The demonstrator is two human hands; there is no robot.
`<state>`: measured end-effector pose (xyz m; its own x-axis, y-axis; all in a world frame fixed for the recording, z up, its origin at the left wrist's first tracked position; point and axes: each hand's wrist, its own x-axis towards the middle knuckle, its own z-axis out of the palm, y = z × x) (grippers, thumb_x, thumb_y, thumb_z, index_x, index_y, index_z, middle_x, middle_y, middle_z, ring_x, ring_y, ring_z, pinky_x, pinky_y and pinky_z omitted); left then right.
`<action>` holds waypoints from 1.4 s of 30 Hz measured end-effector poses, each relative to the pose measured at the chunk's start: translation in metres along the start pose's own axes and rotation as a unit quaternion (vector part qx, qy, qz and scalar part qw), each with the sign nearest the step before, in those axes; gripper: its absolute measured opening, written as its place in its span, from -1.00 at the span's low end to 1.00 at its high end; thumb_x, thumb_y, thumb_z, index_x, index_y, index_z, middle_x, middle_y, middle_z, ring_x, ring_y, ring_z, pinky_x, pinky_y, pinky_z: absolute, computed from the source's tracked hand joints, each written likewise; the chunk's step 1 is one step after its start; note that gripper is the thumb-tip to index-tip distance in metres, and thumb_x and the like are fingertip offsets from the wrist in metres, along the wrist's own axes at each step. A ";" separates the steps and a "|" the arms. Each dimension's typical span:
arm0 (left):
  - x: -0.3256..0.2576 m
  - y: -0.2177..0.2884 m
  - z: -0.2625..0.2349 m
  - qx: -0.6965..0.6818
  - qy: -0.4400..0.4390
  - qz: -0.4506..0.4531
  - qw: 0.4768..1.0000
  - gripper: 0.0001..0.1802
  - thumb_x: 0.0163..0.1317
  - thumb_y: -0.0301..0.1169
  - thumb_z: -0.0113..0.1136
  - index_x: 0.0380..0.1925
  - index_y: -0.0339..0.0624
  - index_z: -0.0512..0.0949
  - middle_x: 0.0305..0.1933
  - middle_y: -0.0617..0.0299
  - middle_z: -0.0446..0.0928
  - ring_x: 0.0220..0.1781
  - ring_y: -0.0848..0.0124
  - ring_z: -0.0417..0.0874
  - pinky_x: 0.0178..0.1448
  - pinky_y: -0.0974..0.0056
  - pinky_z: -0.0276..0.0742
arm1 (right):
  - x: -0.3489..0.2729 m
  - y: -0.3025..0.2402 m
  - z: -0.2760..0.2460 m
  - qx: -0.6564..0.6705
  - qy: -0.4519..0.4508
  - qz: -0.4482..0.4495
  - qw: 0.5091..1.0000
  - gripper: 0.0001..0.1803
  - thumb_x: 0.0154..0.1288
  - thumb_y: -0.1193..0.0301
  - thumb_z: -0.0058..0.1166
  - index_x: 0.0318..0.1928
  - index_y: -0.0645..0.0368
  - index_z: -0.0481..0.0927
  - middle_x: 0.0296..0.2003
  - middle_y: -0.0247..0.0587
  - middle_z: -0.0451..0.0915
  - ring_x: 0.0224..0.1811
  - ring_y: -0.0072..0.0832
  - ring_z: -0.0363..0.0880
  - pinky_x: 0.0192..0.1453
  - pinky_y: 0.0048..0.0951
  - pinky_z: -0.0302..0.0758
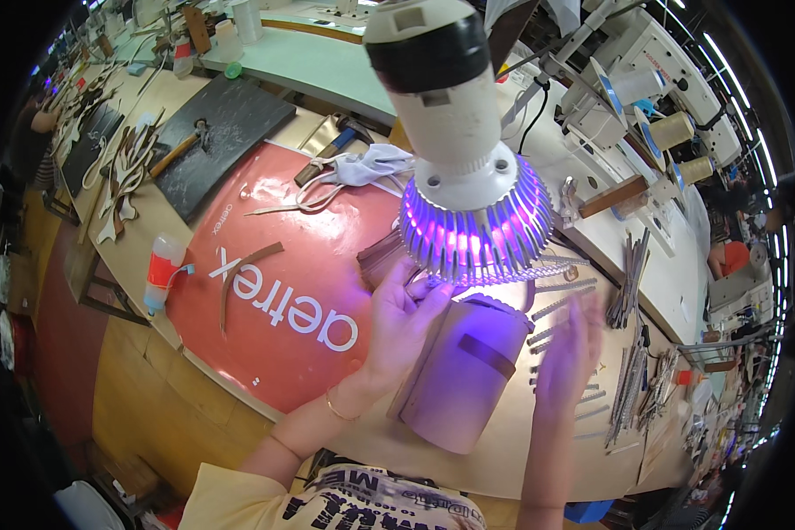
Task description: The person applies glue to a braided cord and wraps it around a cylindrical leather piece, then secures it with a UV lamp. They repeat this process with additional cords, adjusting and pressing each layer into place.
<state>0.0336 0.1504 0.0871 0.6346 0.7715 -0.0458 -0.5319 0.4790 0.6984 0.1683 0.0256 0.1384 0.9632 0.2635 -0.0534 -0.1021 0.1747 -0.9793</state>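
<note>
A tan leather bag piece (450, 393) with a scalloped far edge and a short brown strap (488, 355) lies in front of me, lit violet by the lamp. At its far left corner is my left hand (402, 318), thumb and fingers brought together; what they pinch is too small to make out. Just beyond it sits a darker brown leather piece (377, 263), partly hidden by the hand and lamp. To the right of the bag piece, my right hand (571, 352) is raised and smeared by motion over a row of thin grey strips (549, 316).
A large lamp (473, 212) hangs over the work. On the red sheet (283, 265) lie a curved brown strip (238, 278) and a white cloth (371, 165). A glue bottle (161, 272), a hammer (181, 146) on a dark slab (225, 115), and a sewing machine (680, 88) stand around.
</note>
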 end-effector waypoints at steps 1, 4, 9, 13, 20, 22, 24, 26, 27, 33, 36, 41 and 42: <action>0.003 0.003 0.000 0.001 -0.017 -0.006 1.000 -0.51 0.33 -0.65 0.13 0.24 -0.34 0.28 -0.01 0.14 0.61 0.02 0.53 0.62 0.12 0.45 0.54 | 0.000 -0.002 0.002 -0.174 0.054 -0.208 0.961 -0.29 0.39 0.53 0.05 0.44 0.39 0.05 0.38 0.11 0.23 0.49 -0.25 0.15 0.55 -0.20 0.03; 0.003 0.010 0.006 0.042 -0.055 -0.050 0.996 -0.43 0.31 -0.67 0.14 0.29 -0.33 0.21 -0.02 0.10 0.62 0.03 0.49 0.63 0.09 0.44 0.56 | -0.007 -0.024 0.003 -0.433 -0.074 -0.461 0.771 -0.36 0.31 0.52 0.13 0.38 0.32 0.26 0.39 0.11 0.24 0.51 -0.20 0.12 0.58 -0.17 -0.07; -0.009 0.009 0.009 0.057 -0.090 -0.063 0.992 -0.37 0.31 -0.64 0.16 0.34 -0.29 0.15 -0.02 0.05 0.62 0.04 0.43 0.65 0.08 0.41 0.57 | -0.023 -0.043 0.016 -0.533 -0.335 -0.291 0.720 -0.74 0.26 0.48 0.23 -0.06 0.31 0.63 -0.29 -0.10 0.65 -0.29 -0.46 0.58 -0.17 -0.42 0.46; -0.016 -0.014 -0.012 0.225 -0.039 -0.024 0.973 -0.54 0.34 -0.46 0.20 0.20 -0.37 0.39 0.11 0.00 0.54 0.10 0.34 0.63 0.09 0.33 0.56 | -0.020 -0.038 0.011 -0.488 -0.318 -0.116 0.804 -0.78 0.36 0.39 0.17 -0.19 0.34 0.65 -0.54 -0.14 0.56 -0.60 -0.53 0.43 -0.49 -0.49 0.35; -0.052 -0.053 -0.020 0.491 -0.051 -0.008 0.870 -0.51 0.29 -0.30 0.29 0.14 -0.37 0.53 0.32 -0.12 0.40 0.30 0.05 0.50 0.32 0.14 0.41 | -0.017 -0.017 -0.029 -0.366 -0.323 0.084 0.869 -0.69 0.50 0.29 0.05 -0.19 0.35 0.61 -0.51 -0.45 0.52 -0.48 -0.71 0.36 -0.36 -0.63 0.34; -0.056 -0.055 -0.015 0.508 -0.035 0.002 0.861 -0.52 0.25 -0.35 0.32 0.13 -0.38 0.54 0.30 -0.11 0.42 0.30 0.08 0.50 0.31 0.18 0.43 | -0.021 -0.008 -0.033 -0.322 -0.329 0.113 0.880 -0.69 0.50 0.29 0.05 -0.20 0.34 0.62 -0.52 -0.44 0.50 -0.47 -0.71 0.37 -0.34 -0.64 0.35; -0.054 -0.052 -0.013 0.456 -0.036 -0.002 0.889 -0.59 0.21 -0.42 0.34 0.03 -0.41 0.58 0.24 -0.07 0.48 0.24 0.15 0.55 0.28 0.22 0.46 | -0.023 -0.003 -0.035 -0.332 -0.334 0.125 0.874 -0.69 0.51 0.28 0.04 -0.22 0.33 0.61 -0.53 -0.44 0.49 -0.47 -0.72 0.38 -0.35 -0.64 0.35; -0.050 -0.049 -0.009 0.379 -0.037 -0.008 0.925 -0.68 0.20 -0.48 0.35 -0.07 -0.42 0.59 0.17 0.00 0.54 0.15 0.24 0.60 0.24 0.27 0.49 | -0.024 0.000 -0.035 -0.336 -0.332 0.137 0.871 -0.69 0.51 0.28 0.03 -0.23 0.31 0.61 -0.53 -0.45 0.48 -0.47 -0.73 0.38 -0.35 -0.64 0.34; -0.047 -0.048 -0.007 0.323 -0.037 -0.012 0.946 -0.72 0.20 -0.51 0.34 -0.12 -0.42 0.59 0.12 0.04 0.57 0.10 0.30 0.62 0.20 0.29 0.51 | -0.024 0.001 -0.034 -0.332 -0.332 0.141 0.872 -0.68 0.51 0.27 0.03 -0.24 0.31 0.61 -0.54 -0.45 0.48 -0.47 -0.73 0.38 -0.36 -0.64 0.34; -0.038 -0.040 -0.005 0.072 -0.035 -0.184 0.980 -0.72 0.28 -0.60 0.23 -0.01 -0.33 0.50 -0.09 0.15 0.65 -0.09 0.50 0.67 0.02 0.44 0.57 | -0.024 -0.001 -0.032 -0.328 -0.337 0.141 0.871 -0.66 0.52 0.25 0.01 -0.26 0.31 0.60 -0.54 -0.42 0.49 -0.48 -0.73 0.37 -0.38 -0.65 0.31; -0.038 -0.038 -0.004 -0.001 0.007 -0.211 0.977 -0.65 0.31 -0.62 0.18 0.09 -0.34 0.42 -0.07 0.11 0.65 -0.07 0.50 0.66 0.06 0.46 0.56 | -0.025 -0.004 -0.029 -0.337 -0.337 0.133 0.869 -0.67 0.52 0.27 0.01 -0.25 0.32 0.61 -0.51 -0.41 0.52 -0.47 -0.73 0.39 -0.38 -0.64 0.31; -0.040 -0.038 0.000 0.029 0.044 -0.150 0.987 -0.58 0.33 -0.66 0.10 0.19 -0.39 0.35 -0.03 0.05 0.64 -0.02 0.49 0.66 0.08 0.45 0.58 | -0.035 -0.007 -0.015 -0.364 -0.322 0.074 0.871 -0.71 0.48 0.33 0.04 -0.26 0.34 0.63 -0.53 -0.38 0.56 -0.50 -0.72 0.40 -0.44 -0.60 0.32; -0.040 -0.039 0.001 0.036 0.042 -0.125 0.991 -0.56 0.34 -0.66 0.09 0.22 -0.39 0.33 -0.02 0.05 0.64 -0.02 0.50 0.65 0.08 0.46 0.57 | -0.036 -0.007 -0.011 -0.399 -0.327 0.066 0.854 -0.72 0.48 0.36 0.04 -0.27 0.35 0.63 -0.52 -0.35 0.58 -0.50 -0.70 0.43 -0.43 -0.60 0.34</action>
<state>0.0289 0.1004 0.0621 0.6905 0.6667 -0.2807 -0.3215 0.6304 0.7065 0.1367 0.0044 0.1455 0.5853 0.7502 -0.3078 0.2544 -0.5303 -0.8088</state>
